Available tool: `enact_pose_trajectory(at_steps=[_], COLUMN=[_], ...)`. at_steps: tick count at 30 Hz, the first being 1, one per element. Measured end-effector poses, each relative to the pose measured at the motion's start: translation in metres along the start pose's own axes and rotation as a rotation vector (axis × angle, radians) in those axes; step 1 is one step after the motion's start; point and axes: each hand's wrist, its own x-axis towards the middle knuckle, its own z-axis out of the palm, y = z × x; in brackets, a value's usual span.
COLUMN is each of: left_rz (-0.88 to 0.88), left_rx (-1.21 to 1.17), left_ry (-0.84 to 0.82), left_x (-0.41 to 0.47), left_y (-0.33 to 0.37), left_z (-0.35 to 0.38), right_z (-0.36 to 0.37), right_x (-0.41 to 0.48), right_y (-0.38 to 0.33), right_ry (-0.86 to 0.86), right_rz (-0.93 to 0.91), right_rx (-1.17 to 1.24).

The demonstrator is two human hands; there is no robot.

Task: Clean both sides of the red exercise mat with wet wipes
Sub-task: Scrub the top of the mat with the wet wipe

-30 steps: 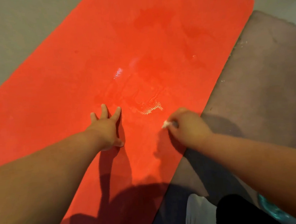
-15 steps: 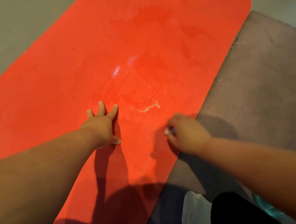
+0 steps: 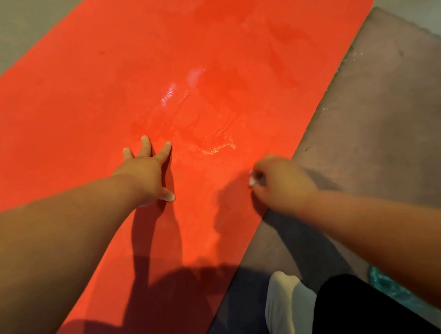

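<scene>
The wet wipe (image 3: 252, 181) is almost wholly hidden inside the curled right hand (image 3: 283, 182); only a white scrap shows. The red exercise mat (image 3: 207, 63) runs off the left, top and bottom edges. At lower right a teal object (image 3: 387, 288), partly behind the forearm, cannot be identified.

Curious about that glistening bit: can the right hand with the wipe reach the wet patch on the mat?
Probably yes. The right hand holds the wipe just short of the wet patch, bare red mat between them; the left hand rests off to one side.
</scene>
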Motion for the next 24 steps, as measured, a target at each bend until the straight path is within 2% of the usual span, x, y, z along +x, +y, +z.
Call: enact_pose_trajectory(at_steps=[2, 3, 4, 8, 10, 13, 16, 19, 21, 24], left_rz=[-0.003, -0.003, -0.002, 0.004, 0.003, 0.000, 0.004, 0.009, 0.009, -0.136], left_rx=[-0.005, -0.008, -0.010, -0.011, -0.009, -0.026, -0.033, -0.047, -0.044, -0.027], left_ry=[-0.003, -0.004, -0.008, -0.006, -0.003, 0.002, 0.016, 0.060, 0.095, 0.194], left_x=[0.001, 0.001, 0.001, 0.001, 0.001, 0.001, 0.001, 0.001, -0.002, -0.006], left_y=[0.002, 0.002, 0.002, 0.001, 0.002, 0.000, -0.003, -0.011, -0.021, -0.034], left_z=[0.000, -0.001, -0.001, -0.002, -0.003, -0.004, -0.003, -0.002, -0.001, 0.003], right_z=[0.008, 0.006, 0.001, -0.046, -0.058, -0.032, -0.002, 0.000, -0.008, -0.033], right_x=[-0.023, -0.020, -0.011, 0.049, 0.061, 0.042, 0.002, -0.005, 0.021, 0.074], right_y=[-0.016, -0.013, -0.005, 0.052, 0.062, 0.031, -0.012, -0.025, -0.011, 0.023], right_ry=[-0.106, -0.097, -0.053, 0.119, 0.144, 0.075, -0.025, -0.183, -0.135, 0.031], right_rz=[-0.181, -0.203, -0.162, 0.245, 0.318, 0.230, -0.036, -0.302, -0.261, 0.022], right_rx=[0.017, 0.018, 0.016, -0.088, -0.138, -0.119, -0.052, -0.161, -0.158, -0.163])
